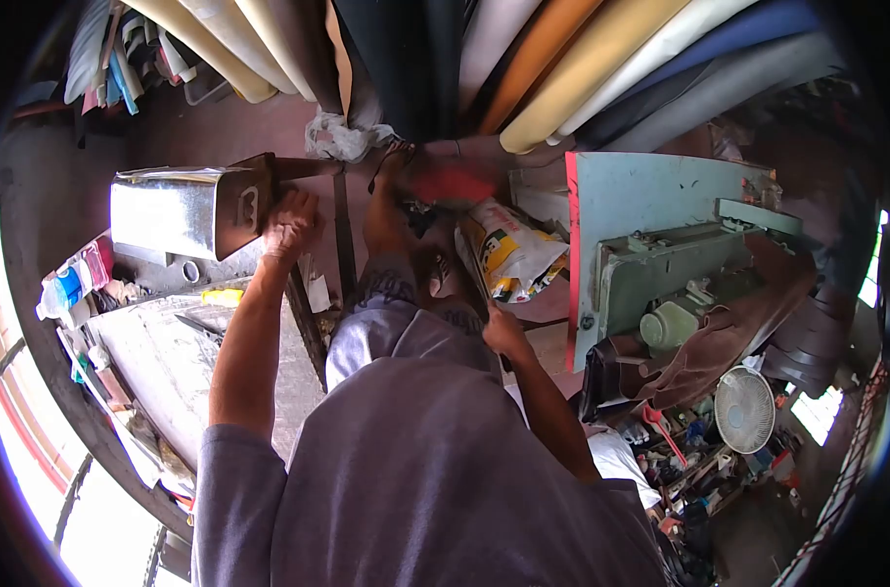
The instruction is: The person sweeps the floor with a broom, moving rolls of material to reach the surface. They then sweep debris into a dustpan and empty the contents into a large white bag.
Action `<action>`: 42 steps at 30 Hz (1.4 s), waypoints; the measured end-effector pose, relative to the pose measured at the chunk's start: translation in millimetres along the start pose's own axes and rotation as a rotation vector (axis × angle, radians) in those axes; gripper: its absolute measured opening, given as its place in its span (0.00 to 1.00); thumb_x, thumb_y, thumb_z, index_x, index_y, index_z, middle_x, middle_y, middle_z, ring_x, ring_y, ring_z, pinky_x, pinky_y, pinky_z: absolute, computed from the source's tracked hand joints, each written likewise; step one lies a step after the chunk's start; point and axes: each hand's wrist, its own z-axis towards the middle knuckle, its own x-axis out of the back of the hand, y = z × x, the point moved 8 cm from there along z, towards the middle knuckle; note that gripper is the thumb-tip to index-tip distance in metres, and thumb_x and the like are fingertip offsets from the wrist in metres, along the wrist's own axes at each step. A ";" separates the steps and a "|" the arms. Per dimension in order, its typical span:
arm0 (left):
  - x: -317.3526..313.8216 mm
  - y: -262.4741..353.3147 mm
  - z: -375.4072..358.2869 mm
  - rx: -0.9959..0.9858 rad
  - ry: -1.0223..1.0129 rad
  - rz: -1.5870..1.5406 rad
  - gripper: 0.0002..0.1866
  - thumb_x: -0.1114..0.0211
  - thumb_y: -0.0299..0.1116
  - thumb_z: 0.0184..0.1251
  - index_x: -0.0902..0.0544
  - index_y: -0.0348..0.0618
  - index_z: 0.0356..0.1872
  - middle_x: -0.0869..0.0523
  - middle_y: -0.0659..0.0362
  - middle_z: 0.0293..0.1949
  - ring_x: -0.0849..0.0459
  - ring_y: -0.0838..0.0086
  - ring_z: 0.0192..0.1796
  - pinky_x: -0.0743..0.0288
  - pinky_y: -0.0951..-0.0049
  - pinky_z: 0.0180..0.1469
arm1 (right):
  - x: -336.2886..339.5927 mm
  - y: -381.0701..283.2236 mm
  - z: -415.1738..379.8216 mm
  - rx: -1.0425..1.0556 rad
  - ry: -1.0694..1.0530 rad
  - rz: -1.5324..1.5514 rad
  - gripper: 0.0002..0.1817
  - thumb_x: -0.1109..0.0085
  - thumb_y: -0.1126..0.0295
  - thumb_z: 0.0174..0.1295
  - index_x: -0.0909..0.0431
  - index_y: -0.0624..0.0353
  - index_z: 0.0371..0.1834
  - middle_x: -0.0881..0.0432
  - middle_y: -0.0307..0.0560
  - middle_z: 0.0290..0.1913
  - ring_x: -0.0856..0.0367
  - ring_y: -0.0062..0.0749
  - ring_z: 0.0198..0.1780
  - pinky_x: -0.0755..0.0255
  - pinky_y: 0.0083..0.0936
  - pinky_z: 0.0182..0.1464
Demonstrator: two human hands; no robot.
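My left hand rests against the near right side of a box with a shiny silver face and a brown end, at the left on the worktable. Its fingers point away from me; whether it grips an edge does not show. My right hand is closed beside my right thigh, round something dark and thin that I cannot make out. Beyond it, a white and yellow printed sack lies between my legs and the pale green board of a sewing machine table.
Rolls of material lean along the far side. The green sewing machine with brown material is at the right, near a white fan and clutter. A clear plastic bag lies on the floor ahead. Something yellow lies on the worktable.
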 end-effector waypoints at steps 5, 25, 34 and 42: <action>-0.7 -0.9 0.2 -0.005 -0.025 0.015 0.11 0.39 0.26 0.48 0.21 0.41 0.36 0.20 0.54 0.35 0.20 0.60 0.40 0.21 0.62 0.40 | 41.2 -0.1 -76.6 -0.059 -0.099 0.038 0.36 0.50 0.74 0.53 0.41 0.58 0.71 0.20 0.72 0.40 0.20 0.65 0.44 0.29 0.52 0.49; 4.2 3.0 1.9 0.014 -0.021 -0.002 0.08 0.38 0.28 0.46 0.25 0.43 0.30 0.23 0.54 0.33 0.20 0.59 0.40 0.22 0.60 0.40 | 79.9 -18.9 -100.3 0.158 0.428 0.276 0.29 0.48 0.72 0.62 0.36 0.56 0.69 0.17 0.61 0.35 0.16 0.54 0.35 0.25 0.39 0.36; 5.1 2.0 3.4 0.012 -0.016 -0.011 0.08 0.38 0.28 0.46 0.25 0.43 0.30 0.22 0.54 0.32 0.20 0.59 0.40 0.22 0.60 0.40 | 37.4 40.6 117.7 -0.225 0.022 0.688 0.27 0.47 0.71 0.59 0.32 0.61 0.64 0.18 0.67 0.36 0.19 0.63 0.39 0.24 0.46 0.40; 2.5 0.8 2.9 0.001 -0.010 -0.048 0.07 0.39 0.27 0.47 0.25 0.42 0.29 0.22 0.54 0.31 0.20 0.59 0.39 0.22 0.60 0.39 | 71.5 34.7 -28.8 0.139 0.398 0.183 0.29 0.49 0.71 0.63 0.37 0.62 0.69 0.24 0.49 0.18 0.26 0.35 0.13 0.28 0.34 0.18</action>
